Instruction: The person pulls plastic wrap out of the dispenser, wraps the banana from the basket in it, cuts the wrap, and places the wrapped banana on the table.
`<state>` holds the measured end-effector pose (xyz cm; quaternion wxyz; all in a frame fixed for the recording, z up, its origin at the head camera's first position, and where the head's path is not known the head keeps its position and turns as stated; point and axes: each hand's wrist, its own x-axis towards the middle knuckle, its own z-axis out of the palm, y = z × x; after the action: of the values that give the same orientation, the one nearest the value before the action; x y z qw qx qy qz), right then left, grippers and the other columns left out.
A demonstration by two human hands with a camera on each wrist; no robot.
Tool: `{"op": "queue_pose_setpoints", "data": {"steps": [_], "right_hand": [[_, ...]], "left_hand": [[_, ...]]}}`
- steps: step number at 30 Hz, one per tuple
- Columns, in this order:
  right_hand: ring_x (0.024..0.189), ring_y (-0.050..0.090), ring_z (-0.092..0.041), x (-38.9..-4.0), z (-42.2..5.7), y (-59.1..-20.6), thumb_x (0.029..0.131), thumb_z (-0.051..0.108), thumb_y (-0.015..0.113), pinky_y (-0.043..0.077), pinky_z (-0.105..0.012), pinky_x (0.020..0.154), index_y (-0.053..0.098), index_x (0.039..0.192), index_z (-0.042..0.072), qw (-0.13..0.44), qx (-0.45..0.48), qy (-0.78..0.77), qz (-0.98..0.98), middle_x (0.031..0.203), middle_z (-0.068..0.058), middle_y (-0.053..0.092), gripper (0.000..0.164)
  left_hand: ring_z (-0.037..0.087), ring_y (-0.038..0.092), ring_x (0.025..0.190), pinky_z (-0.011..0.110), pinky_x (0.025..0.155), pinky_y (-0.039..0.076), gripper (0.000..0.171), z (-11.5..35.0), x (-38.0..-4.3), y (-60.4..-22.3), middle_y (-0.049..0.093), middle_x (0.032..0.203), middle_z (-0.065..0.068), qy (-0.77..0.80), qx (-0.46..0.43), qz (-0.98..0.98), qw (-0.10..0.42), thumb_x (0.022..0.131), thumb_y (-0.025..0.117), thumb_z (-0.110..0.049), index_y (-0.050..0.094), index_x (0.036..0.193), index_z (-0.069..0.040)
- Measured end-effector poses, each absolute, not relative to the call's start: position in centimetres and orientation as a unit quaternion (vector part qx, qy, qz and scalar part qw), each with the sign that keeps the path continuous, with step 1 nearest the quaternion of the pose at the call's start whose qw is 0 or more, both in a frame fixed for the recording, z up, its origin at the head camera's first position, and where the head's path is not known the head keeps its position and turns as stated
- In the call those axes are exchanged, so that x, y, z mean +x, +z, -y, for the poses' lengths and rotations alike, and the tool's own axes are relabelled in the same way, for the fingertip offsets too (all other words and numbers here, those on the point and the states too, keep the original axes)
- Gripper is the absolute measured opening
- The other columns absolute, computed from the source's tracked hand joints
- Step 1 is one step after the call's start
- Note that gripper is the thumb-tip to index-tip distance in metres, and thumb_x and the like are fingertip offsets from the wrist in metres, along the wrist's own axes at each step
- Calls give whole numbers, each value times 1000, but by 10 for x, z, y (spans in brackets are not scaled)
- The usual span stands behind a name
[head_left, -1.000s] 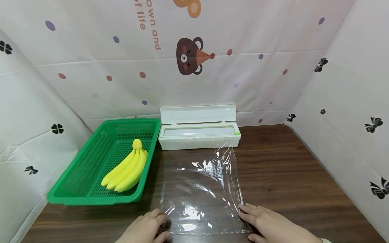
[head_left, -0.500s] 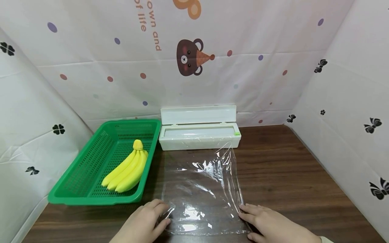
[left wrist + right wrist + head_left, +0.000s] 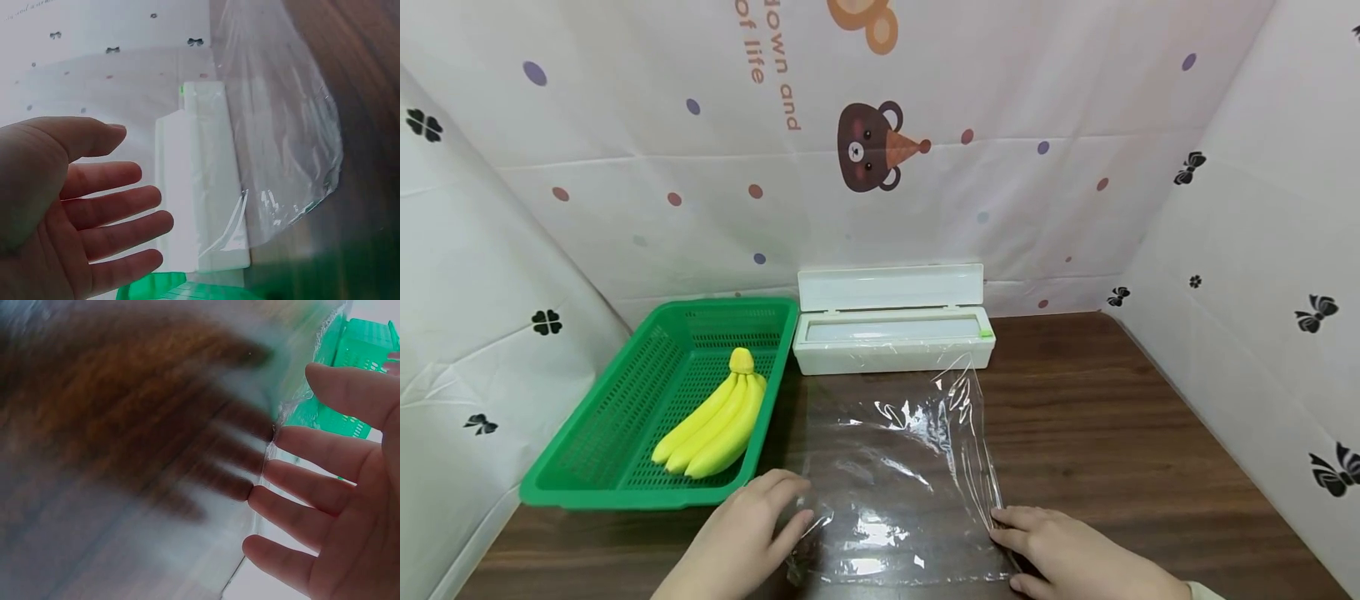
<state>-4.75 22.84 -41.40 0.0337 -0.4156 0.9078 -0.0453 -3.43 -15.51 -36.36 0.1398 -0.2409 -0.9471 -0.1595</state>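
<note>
A sheet of clear plastic wrap (image 3: 887,475) lies on the wooden table, running forward from a white wrap dispenser (image 3: 891,361) whose lid stands up at the back. My left hand (image 3: 741,529) hovers at the near left corner of the sheet, beside the green basket. In the left wrist view its fingers (image 3: 119,234) are straight and spread, and nothing lies between them. At the sheet's right edge, my right hand (image 3: 1063,550) rests with its fingertips on the wrap. Those fingers (image 3: 294,512) look nearly straight in the right wrist view.
Left of the wrap stands the green plastic basket (image 3: 617,408), its near right corner close to my left hand. A bunch of yellow bananas (image 3: 718,429) lies in it. A printed white cloth (image 3: 1000,208) encloses the back and both sides.
My left hand has come off the wrap's near left corner and moved left and slightly forward toward the basket. My right hand has stayed at the right edge.
</note>
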Motion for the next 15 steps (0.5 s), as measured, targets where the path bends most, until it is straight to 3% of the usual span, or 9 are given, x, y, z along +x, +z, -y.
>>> {"op": "queue_pose_setpoints", "data": {"steps": [15], "right_hand": [[112, 60, -24, -48, -232, -421, 88, 45, 61, 54, -39, 78, 64, 122, 11, -3, -433, -49, -900, 126, -8, 61, 48]], "left_hand": [[8, 64, 93, 29, 78, 54, 24, 159, -38, -348, 65, 103, -7, -153, -198, 947, 200, 79, 76, -22, 70, 101, -14]]}}
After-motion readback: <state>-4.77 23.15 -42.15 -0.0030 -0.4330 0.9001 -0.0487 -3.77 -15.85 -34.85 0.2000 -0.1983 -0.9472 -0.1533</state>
